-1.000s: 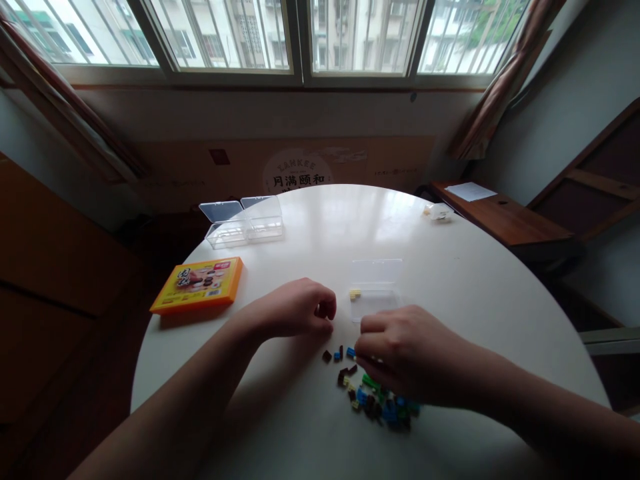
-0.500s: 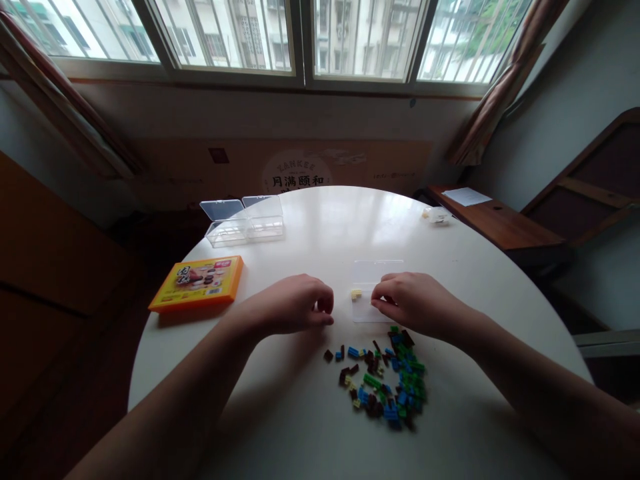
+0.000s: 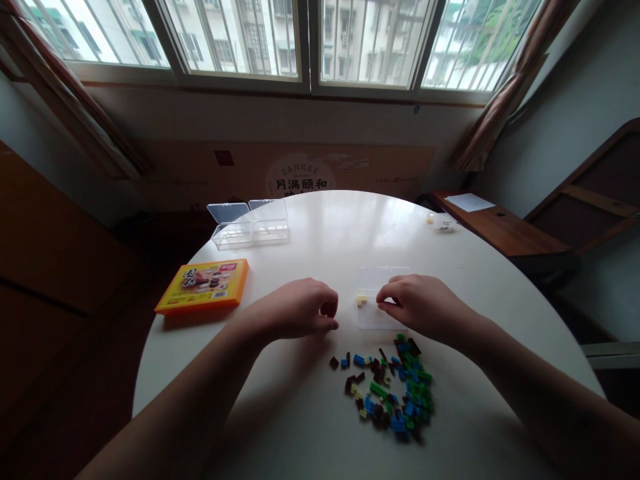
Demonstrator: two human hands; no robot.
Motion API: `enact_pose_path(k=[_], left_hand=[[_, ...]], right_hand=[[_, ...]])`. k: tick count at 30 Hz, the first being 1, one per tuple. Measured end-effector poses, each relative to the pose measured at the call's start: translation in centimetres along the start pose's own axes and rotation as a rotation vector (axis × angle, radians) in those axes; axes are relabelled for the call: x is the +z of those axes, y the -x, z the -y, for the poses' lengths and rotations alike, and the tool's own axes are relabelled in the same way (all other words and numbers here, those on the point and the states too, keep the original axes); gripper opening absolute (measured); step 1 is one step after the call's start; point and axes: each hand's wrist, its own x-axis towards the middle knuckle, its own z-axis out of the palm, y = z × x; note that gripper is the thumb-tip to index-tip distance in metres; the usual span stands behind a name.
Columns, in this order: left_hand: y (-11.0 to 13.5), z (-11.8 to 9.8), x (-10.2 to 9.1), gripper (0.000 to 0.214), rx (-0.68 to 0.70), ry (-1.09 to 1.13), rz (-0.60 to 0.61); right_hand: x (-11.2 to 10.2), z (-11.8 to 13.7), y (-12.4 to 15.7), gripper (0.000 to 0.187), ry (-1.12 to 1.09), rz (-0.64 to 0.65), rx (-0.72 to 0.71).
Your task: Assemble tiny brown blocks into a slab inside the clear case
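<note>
Right hand [image 3: 425, 305] has moved from loose bricks [image 3: 416, 388] to clear case [image 3: 371, 321] within a second. Beyond case, barred window [image 3: 311, 47]; beneath, glossy white table [image 3: 325, 253]. Loose bricks spread nearside of case, likely for easy picking. Left hand [image 3: 297, 310] curled left of case, contents unseen; right fingertips pinched over it, object unclear. Yellow bricks [image 3: 361, 301] inside, left end.

Wide lane between transparent cases [image 3: 251, 235] and packet [image 3: 444, 223], blocks [image 3: 379, 390] (loosely spread) obstructing nearside
</note>
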Motion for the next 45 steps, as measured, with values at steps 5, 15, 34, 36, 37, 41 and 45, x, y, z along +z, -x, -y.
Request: enact_pose_path(k=[5, 15, 34, 36, 37, 41, 45], left_hand=[[0.2, 0.1, -0.2, 0.012, -0.013, 0.002, -0.014], [0.3, -0.2, -0.3, 0.013, -0.026, -0.027, 0.006], [0.1, -0.2, -0.1, 0.015, -0.040, 0.001, 0.047], [0.1, -0.1, -0.1, 0.015, -0.040, -0.003, 0.042], [0.1, -0.1, -0.1, 0.015, -0.040, -0.005, 0.041], [0.0, -0.1, -0.2, 0.014, -0.050, -0.006, 0.042], [0.0, -0.2, -0.3, 0.014, -0.052, -0.004, 0.042]], right_hand=[[0.3, 0.1, 0.6, 0.020, -0.052, -0.037, 0.019], [0.9, 0.0, 0.0, 0.017, -0.015, 0.001, 0.007], [1.3, 0.5, 0.6, 0.021, 0.042, -0.102, 0.052], [1.4, 0.5, 0.5, 0.020, 0.036, -0.102, 0.061], [1.4, 0.5, 0.4, 0.020, 0.035, -0.098, 0.065], [1.8, 0.4, 0.1, 0.019, 0.033, -0.098, 0.072], [2.1, 0.6, -0.2, 0.017, 0.025, -0.121, 0.066]])
